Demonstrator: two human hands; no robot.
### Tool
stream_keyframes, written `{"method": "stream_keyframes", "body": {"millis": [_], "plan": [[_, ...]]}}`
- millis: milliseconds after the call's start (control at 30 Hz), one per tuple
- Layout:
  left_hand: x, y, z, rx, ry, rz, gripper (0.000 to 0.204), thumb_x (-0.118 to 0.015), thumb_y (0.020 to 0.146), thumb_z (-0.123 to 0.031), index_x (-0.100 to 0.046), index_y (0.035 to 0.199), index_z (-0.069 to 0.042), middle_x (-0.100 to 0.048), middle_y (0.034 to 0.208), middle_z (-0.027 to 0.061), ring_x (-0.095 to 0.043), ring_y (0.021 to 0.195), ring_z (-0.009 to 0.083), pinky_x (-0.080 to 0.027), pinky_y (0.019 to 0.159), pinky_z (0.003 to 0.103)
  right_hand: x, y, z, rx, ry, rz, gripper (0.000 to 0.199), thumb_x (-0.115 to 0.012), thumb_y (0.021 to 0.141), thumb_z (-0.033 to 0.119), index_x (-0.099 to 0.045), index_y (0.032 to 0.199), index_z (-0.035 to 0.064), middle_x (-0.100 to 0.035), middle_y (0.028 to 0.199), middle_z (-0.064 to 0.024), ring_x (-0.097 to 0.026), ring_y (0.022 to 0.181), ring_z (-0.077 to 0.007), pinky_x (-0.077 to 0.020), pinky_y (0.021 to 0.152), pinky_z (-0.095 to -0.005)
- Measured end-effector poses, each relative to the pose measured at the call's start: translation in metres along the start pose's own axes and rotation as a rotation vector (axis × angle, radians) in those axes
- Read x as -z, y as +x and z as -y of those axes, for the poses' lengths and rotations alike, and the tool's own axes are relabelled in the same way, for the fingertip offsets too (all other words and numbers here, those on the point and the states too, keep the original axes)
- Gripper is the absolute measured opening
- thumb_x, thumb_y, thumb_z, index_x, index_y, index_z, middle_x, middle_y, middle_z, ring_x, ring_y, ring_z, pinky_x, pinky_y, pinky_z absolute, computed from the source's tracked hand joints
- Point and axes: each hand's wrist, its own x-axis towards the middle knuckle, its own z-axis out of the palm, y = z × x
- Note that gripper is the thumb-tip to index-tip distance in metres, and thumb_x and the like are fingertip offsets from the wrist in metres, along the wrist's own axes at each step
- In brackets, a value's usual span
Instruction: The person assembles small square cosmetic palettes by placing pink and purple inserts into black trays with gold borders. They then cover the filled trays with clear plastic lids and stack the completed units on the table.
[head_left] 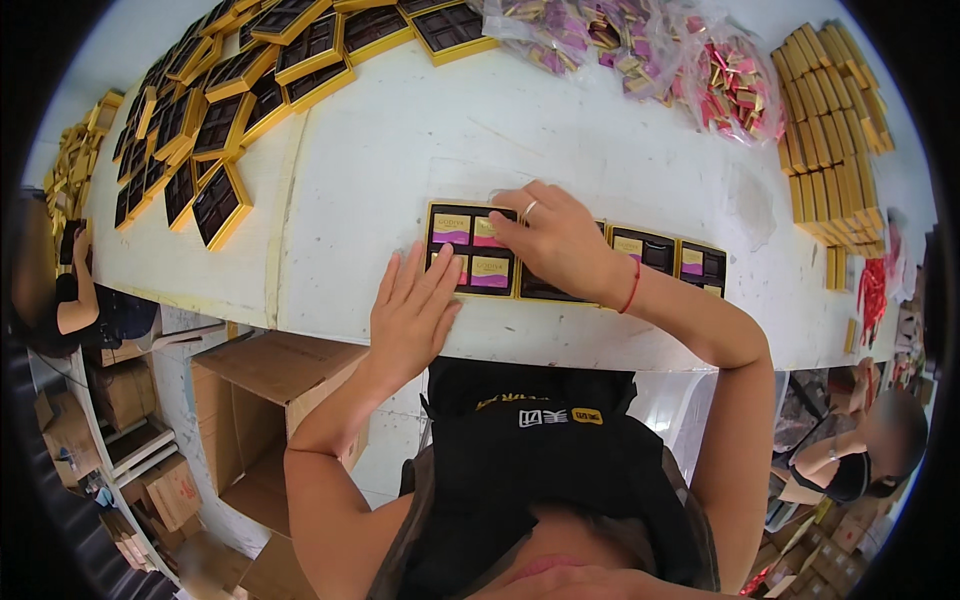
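A row of shallow gold boxes with dark compartment trays lies on the table before me. The leftmost box (490, 294) holds wrapped chocolate squares (490, 271) in gold with purple or pink. My left hand (412, 312) lies flat with fingers apart, its fingertips over that box's lower left square. Over the box's upper right compartment is my right hand (562, 240), fingers bent and drawn together, a ring on one; whatever they pinch is hidden. Its palm and wrist cover much of the second box (545, 285). Boxes farther right (657, 253) each show a purple-and-gold square (692, 262) and dark compartments.
Gold boxes with dark trays (222, 125) are piled at the far left. Clear bags of purple (550, 35) and pink wrapped pieces (735, 85) lie at the back; stacked gold boxes (825, 130) stand right. An opened carton (240, 430) is below the table edge. People work at both sides.
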Motion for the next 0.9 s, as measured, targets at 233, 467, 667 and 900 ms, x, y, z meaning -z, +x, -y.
{"method": "stream_keyframes", "body": {"millis": [233,467,667,900], "plan": [[0.013,0.017,-0.003,-0.039,-0.069,0.019,0.057,-0.076,0.08,-0.023,-0.057,0.131,-0.004,-0.053,0.142,0.0118,-0.045,0.132,0.0366,-0.033,0.109,0.05,0.024,-0.016,-0.004,0.053,-0.051,0.074,0.023,-0.067,0.084,0.019,-0.068,0.102,0.0045,-0.058,0.128,-0.0112,-0.057,0.111,-0.0257,-0.0453,0.092,-0.0402],[-0.006,0.184,-0.045,-0.462,-0.418,-0.048,0.028,-0.072,0.083,-0.011,-0.065,0.11,-0.003,-0.065,0.12,0.0141,-0.062,0.108,0.0339,-0.052,0.089,0.041,0.121,-0.085,-0.209,-0.596,-0.212,-0.454,0.02,-0.069,0.084,0.01,-0.069,0.103,0.0024,-0.07,0.101,-0.0157,-0.066,0.092,-0.0323,-0.0515,0.082,-0.0391],[-0.125,0.384,-0.135,-0.397,-0.439,-0.042,0.019,-0.064,0.089,-0.015,-0.067,0.106,-0.007,-0.067,0.106,0.0124,-0.065,0.097,0.0305,-0.052,0.082,0.04,0.15,-0.139,-0.295,-1.097,-0.292,-0.111,0.02,-0.071,0.078,0.019,-0.068,0.086,0.0011,-0.069,0.088,-0.0197,-0.066,0.087,-0.0377,-0.0521,0.076,-0.0474],[-0.206,0.434,-0.121,-0.198,-0.15,0.157,0.032,-0.079,0.076,-0.024,-0.068,0.102,-0.01,-0.069,0.097,0.0078,-0.066,0.085,0.0266,-0.051,0.073,0.038,0.133,-0.153,-0.303,-0.98,-0.287,-0.247,0.029,-0.074,0.075,0.02,-0.064,0.097,0.0032,-0.069,0.095,-0.0184,-0.064,0.092,-0.0363,-0.051,0.081,-0.0455]]}}
